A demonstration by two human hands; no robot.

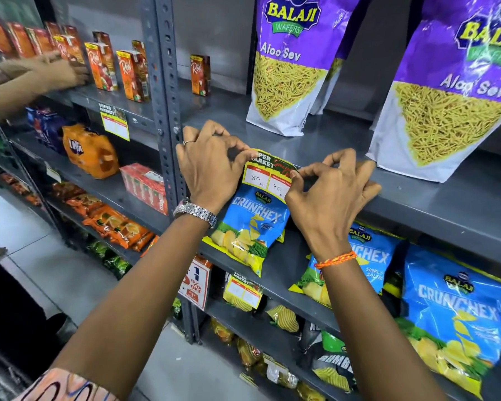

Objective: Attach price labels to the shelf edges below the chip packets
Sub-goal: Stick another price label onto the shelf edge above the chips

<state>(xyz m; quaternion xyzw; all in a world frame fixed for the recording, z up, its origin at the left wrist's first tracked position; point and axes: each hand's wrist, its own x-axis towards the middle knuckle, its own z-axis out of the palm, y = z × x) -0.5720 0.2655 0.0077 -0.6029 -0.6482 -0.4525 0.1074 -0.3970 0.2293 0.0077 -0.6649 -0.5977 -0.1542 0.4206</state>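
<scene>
A yellow and green price label [268,175] reading 80 and 40 lies against the front edge of the grey shelf [434,211]. My left hand [207,166] pinches its top left corner. My right hand [329,188] pinches its right side, with fingers resting on the shelf edge. Two purple Aloo Sev packets [287,65] [451,94] stand on that shelf above the label. Blue Crunchex chip packets [250,227] [457,311] stand on the shelf below, partly behind my arms.
Another person's hands [61,69] reach among orange juice cartons [130,75] at the upper left. Other labels hang on shelf edges [115,124] [243,293]. A grey perforated upright [165,91] divides the racks. More snack packets fill the lower shelves. Tiled floor lies at the lower left.
</scene>
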